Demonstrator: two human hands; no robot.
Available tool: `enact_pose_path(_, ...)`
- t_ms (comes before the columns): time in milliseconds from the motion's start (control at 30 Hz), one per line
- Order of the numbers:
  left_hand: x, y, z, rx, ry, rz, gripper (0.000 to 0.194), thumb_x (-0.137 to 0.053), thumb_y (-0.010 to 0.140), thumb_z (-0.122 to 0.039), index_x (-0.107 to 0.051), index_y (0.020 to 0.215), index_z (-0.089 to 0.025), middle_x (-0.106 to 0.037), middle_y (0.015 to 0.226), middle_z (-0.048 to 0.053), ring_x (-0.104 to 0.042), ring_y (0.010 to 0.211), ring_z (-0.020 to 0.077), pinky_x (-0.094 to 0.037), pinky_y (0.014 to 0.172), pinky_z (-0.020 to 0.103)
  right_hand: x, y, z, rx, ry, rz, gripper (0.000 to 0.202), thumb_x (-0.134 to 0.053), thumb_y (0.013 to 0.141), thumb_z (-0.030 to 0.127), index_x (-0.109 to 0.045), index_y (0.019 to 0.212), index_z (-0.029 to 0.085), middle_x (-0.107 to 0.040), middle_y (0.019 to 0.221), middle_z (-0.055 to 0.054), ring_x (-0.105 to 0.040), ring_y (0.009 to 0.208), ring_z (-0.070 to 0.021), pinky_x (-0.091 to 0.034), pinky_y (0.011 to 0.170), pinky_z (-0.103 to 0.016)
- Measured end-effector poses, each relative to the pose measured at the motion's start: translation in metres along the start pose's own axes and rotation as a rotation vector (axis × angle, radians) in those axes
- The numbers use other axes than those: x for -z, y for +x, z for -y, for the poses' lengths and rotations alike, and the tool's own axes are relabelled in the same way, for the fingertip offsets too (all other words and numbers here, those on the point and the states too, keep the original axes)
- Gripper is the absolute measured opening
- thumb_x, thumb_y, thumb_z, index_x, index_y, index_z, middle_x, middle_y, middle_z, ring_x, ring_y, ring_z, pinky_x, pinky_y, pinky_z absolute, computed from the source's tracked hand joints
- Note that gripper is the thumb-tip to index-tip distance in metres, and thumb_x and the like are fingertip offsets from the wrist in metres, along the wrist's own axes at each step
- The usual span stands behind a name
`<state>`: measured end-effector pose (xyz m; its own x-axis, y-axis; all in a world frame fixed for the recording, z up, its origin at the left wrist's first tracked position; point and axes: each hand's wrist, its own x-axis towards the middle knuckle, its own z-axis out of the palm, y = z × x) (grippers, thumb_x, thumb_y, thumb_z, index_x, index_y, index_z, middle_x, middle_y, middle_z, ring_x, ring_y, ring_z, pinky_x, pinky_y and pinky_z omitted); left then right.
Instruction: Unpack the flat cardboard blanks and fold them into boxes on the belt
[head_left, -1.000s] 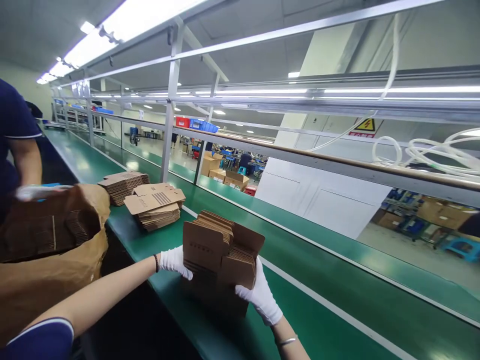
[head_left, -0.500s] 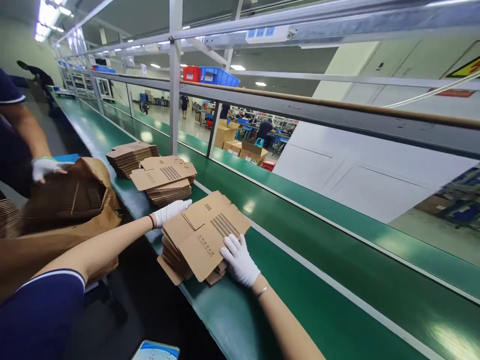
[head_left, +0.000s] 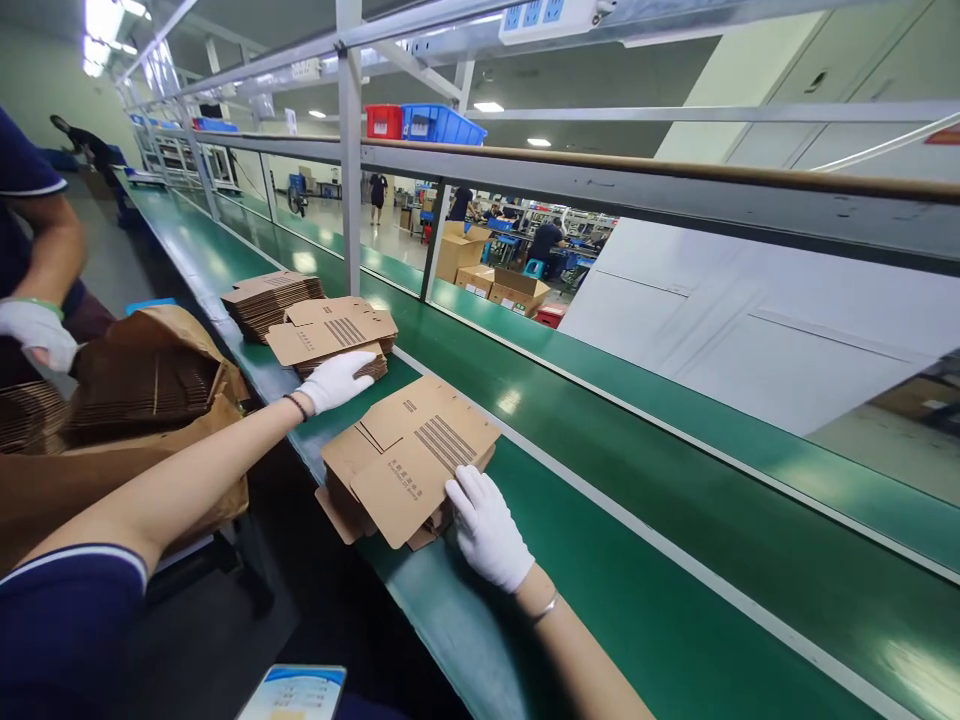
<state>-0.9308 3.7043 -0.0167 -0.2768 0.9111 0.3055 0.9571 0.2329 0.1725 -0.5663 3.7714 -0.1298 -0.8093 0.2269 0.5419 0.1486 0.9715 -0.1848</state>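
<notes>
Stretched out to the left, my left hand point(head_left: 337, 382) in a white glove has its fingers extended at the near side of the middle stack of flattened cardboard boxes point(head_left: 330, 330). It looks open; whether it touches the stack is hard to tell. My right hand point(head_left: 491, 530), also white-gloved, has its fingers bent at the right edge of the nearest stack. The top flattened cardboard box point(head_left: 420, 450) there bears dark printed lines and text, and its thumb side is partly hidden. Lower boxes in this stack stick out unevenly.
Both stacks lie on a green conveyor belt point(head_left: 600, 560), with another box stack point(head_left: 270, 300) farther along. A large brown paper sack point(head_left: 202, 450) of flat cartons stands left, beside a co-worker's gloved hand point(head_left: 37, 330). A metal post point(head_left: 350, 170) rises past the belt. Below lies a printed card point(head_left: 296, 690).
My left hand has left the nearest stack and moved away to the middle stack. My right hand stays at the nearest stack's edge. The co-worker's hand has shifted left, off the sack.
</notes>
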Motion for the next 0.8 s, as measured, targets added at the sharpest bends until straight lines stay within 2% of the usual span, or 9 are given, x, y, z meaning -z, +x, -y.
enact_pose_path(100, -0.009, 0.034, -0.047, 0.068, -0.026, 0.115, 0.071, -0.048, 0.084, -0.060, -0.043, 0.140, -0.016, -0.045, 0.143, 0.013, -0.044, 0.131, 0.0303, -0.036, 0.108, 0.039, -0.018, -0.013, 0.018, -0.430, 0.245, -0.092, 0.065, -0.045, 0.090, 0.028, -0.023, 0.150, 0.013, -0.028, 0.152, -0.017, -0.026, 0.141, -0.0308, -0.030, 0.113, -0.054)
enact_pose_path(167, -0.021, 0.053, -0.074, 0.115, -0.043, 0.196, 0.083, -0.050, 0.079, -0.068, -0.042, 0.140, -0.012, -0.046, 0.141, 0.017, -0.045, 0.129, 0.0332, -0.038, 0.106, 0.039, -0.027, -0.017, 0.032, -0.679, 0.473, -0.047, 0.078, -0.045, 0.093, 0.047, -0.011, 0.153, 0.012, -0.023, 0.155, -0.017, -0.024, 0.142, -0.0303, -0.029, 0.115, -0.053)
enact_pose_path(267, -0.039, 0.071, -0.103, 0.185, -0.079, 0.279, 0.100, -0.049, 0.073, -0.077, -0.033, 0.144, -0.009, -0.050, 0.136, 0.021, -0.052, 0.122, 0.0336, -0.042, 0.099, 0.037, -0.034, -0.013, 0.053, -0.846, 0.684, 0.061, 0.089, -0.045, 0.090, 0.060, -0.004, 0.154, 0.012, -0.011, 0.157, -0.016, -0.018, 0.144, -0.0297, -0.021, 0.118, -0.050)
enact_pose_path(367, -0.050, 0.081, -0.117, 0.271, -0.103, 0.297, 0.115, -0.049, 0.067, -0.083, -0.018, 0.150, -0.010, -0.052, 0.134, 0.022, -0.056, 0.118, 0.0330, -0.045, 0.095, 0.037, -0.037, -0.001, 0.065, -0.906, 0.672, 0.088, 0.093, -0.047, 0.089, 0.059, 0.001, 0.153, 0.010, 0.009, 0.157, -0.016, -0.004, 0.146, -0.0304, -0.012, 0.119, -0.049)
enact_pose_path(433, -0.054, 0.085, -0.121, 0.348, -0.093, 0.271, 0.119, -0.055, 0.064, -0.080, -0.013, 0.150, -0.010, -0.050, 0.135, 0.023, -0.054, 0.120, 0.0353, -0.044, 0.096, 0.040, -0.040, 0.009, 0.068, -0.912, 0.653, 0.108, 0.092, -0.047, 0.090, 0.056, 0.002, 0.153, 0.010, 0.013, 0.157, -0.016, 0.000, 0.145, -0.0305, -0.010, 0.119, -0.049)
enact_pose_path(500, -0.056, 0.088, -0.121, 0.422, -0.073, 0.229, 0.114, -0.061, 0.066, -0.070, -0.013, 0.150, -0.009, -0.051, 0.133, 0.025, -0.053, 0.119, 0.0370, -0.045, 0.095, 0.043, -0.044, 0.018, 0.067, -0.900, 0.650, 0.131, 0.092, -0.049, 0.090, 0.053, 0.004, 0.153, 0.011, 0.013, 0.157, -0.016, 0.001, 0.145, -0.0302, -0.010, 0.119, -0.049)
enact_pose_path(567, -0.054, 0.091, -0.118, 0.473, -0.058, 0.183, 0.099, -0.061, 0.073, -0.055, -0.017, 0.148, -0.008, -0.055, 0.127, 0.025, -0.056, 0.115, 0.0362, -0.046, 0.092, 0.044, -0.049, 0.025, 0.064, -0.875, 0.658, 0.150, 0.093, -0.051, 0.090, 0.052, 0.004, 0.153, 0.010, 0.013, 0.157, -0.016, 0.002, 0.146, -0.0290, -0.010, 0.119, -0.048)
enact_pose_path(667, -0.039, 0.098, -0.106, 0.494, -0.040, 0.112, 0.078, -0.058, 0.077, -0.041, -0.029, 0.141, -0.009, -0.058, 0.122, 0.023, -0.058, 0.111, 0.0341, -0.047, 0.091, 0.044, -0.056, 0.034, 0.056, -0.822, 0.683, 0.160, 0.095, -0.053, 0.088, 0.053, 0.002, 0.153, 0.009, 0.010, 0.157, -0.016, -0.003, 0.146, -0.0280, -0.012, 0.119, -0.045)
enact_pose_path(800, 0.001, 0.105, -0.082, 0.446, -0.017, 0.028, 0.064, -0.061, 0.075, -0.044, -0.045, 0.129, -0.015, -0.057, 0.126, 0.018, -0.053, 0.118, 0.0322, -0.045, 0.096, 0.040, -0.057, 0.037, 0.039, -0.736, 0.779, 0.082, 0.089, -0.054, 0.088, 0.054, -0.014, 0.152, 0.009, -0.010, 0.157, -0.018, -0.020, 0.144, -0.0277, -0.023, 0.117, -0.047)
